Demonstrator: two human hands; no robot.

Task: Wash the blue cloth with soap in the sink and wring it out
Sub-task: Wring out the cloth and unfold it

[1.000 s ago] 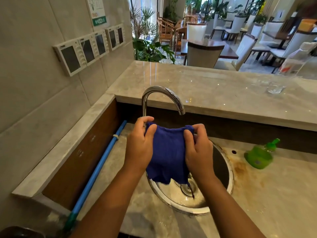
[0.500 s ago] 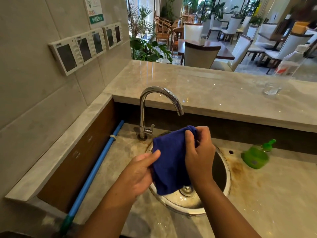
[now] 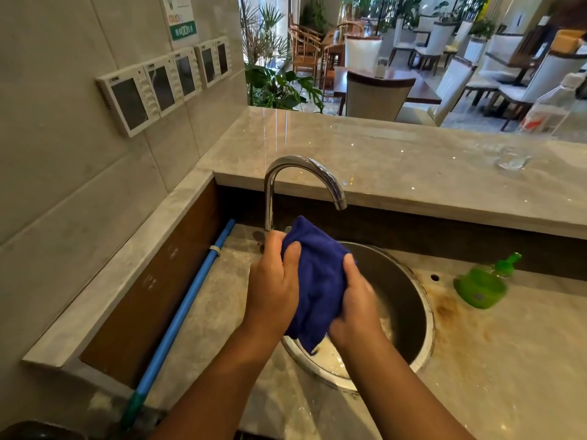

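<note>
2 hands: both grip the blue cloth [image 3: 317,274], 1 on each side of it.
Left hand [image 3: 273,287]: fingers and thumb curl round the left edge of the bundle, just beside the foot of the tap [image 3: 305,173].
Right hand [image 3: 355,300]: closed round the right side of the cloth, lower and further from the tap than the left hand.
Blue cloth: pressed into a thick bundle between the palms, below and a little in front of the tap spout, over the sink [image 3: 425,312]; 1 corner hangs down toward the bowl.
Change: 1 second ago the cloth hung flat, held by its top edge. Half a second ago the left hand was low and gathering it. Now the left hand is up again and the right hand is down, with the cloth crumpled between them.
Meaning: this looks to me like rubbing cloth against cloth, so it is the washing step, not yet the wringing.
Tap: no stream of water shows at the spout.
Soap bottle [image 3: 479,287]: green, far to the right of the tap, well apart from both hands; no foam is visible on the cloth.
</note>
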